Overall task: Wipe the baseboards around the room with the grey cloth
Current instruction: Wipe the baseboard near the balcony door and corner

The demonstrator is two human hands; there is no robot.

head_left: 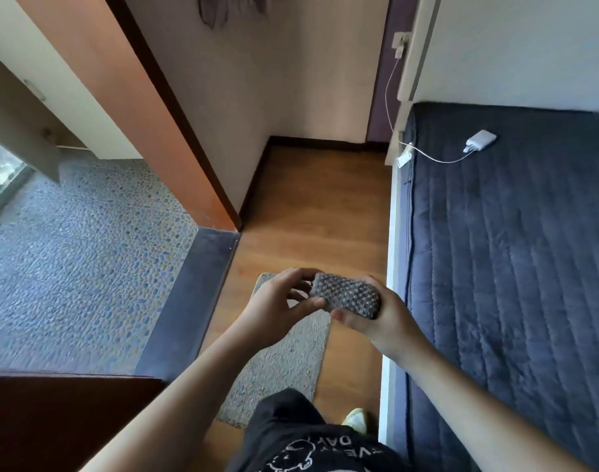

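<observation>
Wooden flooring (311, 206) runs in a narrow strip between a wall on the left and a bed with a dark blue quilted cover (512, 267) on the right, and a dark baseboard (257, 175) lines the foot of the wall and turns the far corner. From the head view, the grey cloth (345, 296) is folded into a small thick pad, held in the air above a grey mat (284, 362). The right hand (376, 318) grips it from below with fingers curled round its far edge and thumb at its near edge; the left hand (277, 301) pinches its left end. It looks light, soft and limp, so a full-palm hold over the folded pad should suit wiping. No containers show; a white charger (480, 140) lies on the bed.
</observation>
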